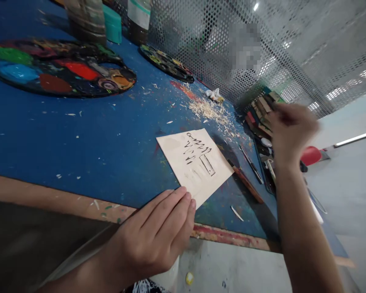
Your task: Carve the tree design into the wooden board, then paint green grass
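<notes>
A thin cream-coloured board (193, 156) with black ink strokes and a drawn rectangle lies near the front edge of the blue table. My left hand (158, 232) grips its near corner, fingers on top and thumb hidden. Raised at the right is my right hand (293, 120), blurred, its fingers curled closed. A dark bit shows at the fingers, too smeared to name. Beside the board's right corner lies a wooden-handled carving tool (247, 183). Further right is a slim metal tool (251, 165).
Pale shavings (212, 112) are heaped behind the board. A large paint palette (88, 87) and a smaller palette (166, 63) lie further back, near a murky bottle (87, 20). Wooden blocks (259, 112) and a dark tray (264, 169) stand right, along a perforated metal screen (201, 36).
</notes>
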A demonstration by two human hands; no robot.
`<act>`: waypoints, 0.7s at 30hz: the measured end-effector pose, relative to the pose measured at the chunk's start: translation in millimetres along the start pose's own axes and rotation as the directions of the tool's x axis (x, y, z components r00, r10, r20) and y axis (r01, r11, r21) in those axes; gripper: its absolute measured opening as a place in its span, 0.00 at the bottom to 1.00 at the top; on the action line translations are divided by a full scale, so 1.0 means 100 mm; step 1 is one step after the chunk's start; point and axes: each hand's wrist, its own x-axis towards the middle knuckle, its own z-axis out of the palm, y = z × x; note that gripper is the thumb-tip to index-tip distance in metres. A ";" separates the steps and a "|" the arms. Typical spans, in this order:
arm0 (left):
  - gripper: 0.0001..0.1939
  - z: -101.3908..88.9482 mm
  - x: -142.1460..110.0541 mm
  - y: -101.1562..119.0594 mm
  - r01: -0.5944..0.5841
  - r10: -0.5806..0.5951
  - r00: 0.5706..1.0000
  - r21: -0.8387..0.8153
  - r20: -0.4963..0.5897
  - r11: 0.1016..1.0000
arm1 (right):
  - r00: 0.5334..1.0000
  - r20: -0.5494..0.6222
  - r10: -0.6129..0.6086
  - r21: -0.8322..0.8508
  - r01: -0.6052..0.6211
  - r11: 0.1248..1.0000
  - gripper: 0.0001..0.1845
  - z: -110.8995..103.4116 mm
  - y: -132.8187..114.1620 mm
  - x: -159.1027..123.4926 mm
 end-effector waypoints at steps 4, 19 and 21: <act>0.12 -0.01 -0.01 0.01 0.013 -0.013 1.000 0.004 -0.003 1.000 | 0.975 -0.091 0.202 -0.135 -0.213 0.968 0.13 0.13 0.24 0.00; 0.11 0.01 -0.02 0.00 0.002 -0.002 1.000 0.005 -0.007 1.000 | 0.947 0.253 0.197 -0.227 -0.140 0.964 0.16 -0.10 -0.55 -1.23; 0.12 0.02 -0.04 -0.01 0.001 -0.001 1.000 0.010 -0.008 1.000 | 0.959 0.213 0.188 -0.215 -0.141 0.966 0.13 -0.19 -0.64 -1.27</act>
